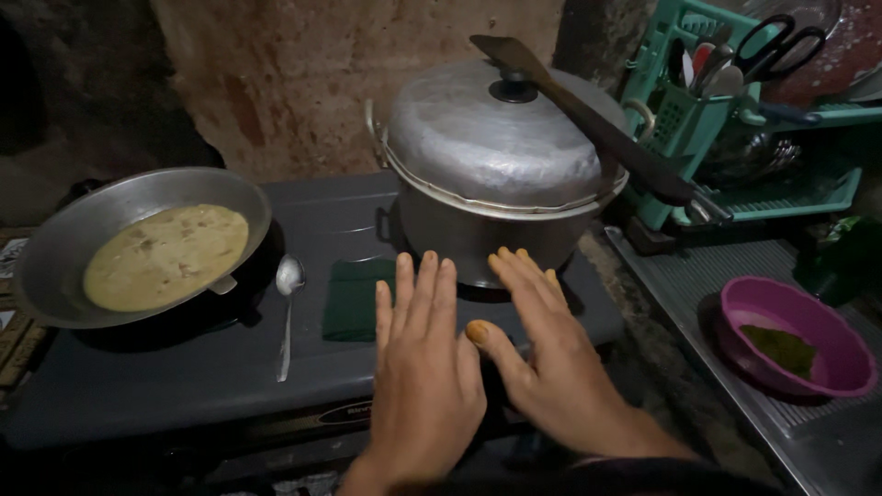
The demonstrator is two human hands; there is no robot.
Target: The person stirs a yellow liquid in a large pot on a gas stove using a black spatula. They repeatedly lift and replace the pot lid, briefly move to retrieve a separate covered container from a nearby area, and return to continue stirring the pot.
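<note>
Both hands hover flat and empty over the near edge of the dark grey two-burner gas stove point(184, 386), fingers spread and palms down; the left hand point(424, 367) lies beside the right hand point(542, 340), their thumbs close together, and the right fingertips point(519, 264) are stained yellow and reach close to the base of the large dented aluminium pot point(478, 234). Just left of the left hand a folded dark green cloth point(347, 298) rests on the stove top, and beside it lies a metal spoon point(287, 308), bowl away from the person. On the right, a round purple plastic bowl point(831, 358) holding a green paste sits on a ribbed metal counter point(717, 276). Farther left, a shallow metal pan point(64, 248) filled with pale yellow-green sauce stands on the left burner. The pot occupies the right burner, closed by a domed aluminium lid point(487, 138) with a flat dark wooden spatula point(588, 119) laid across it. Behind it, a turquoise plastic rack point(680, 119) holds black-handled scissors point(776, 46).
</note>
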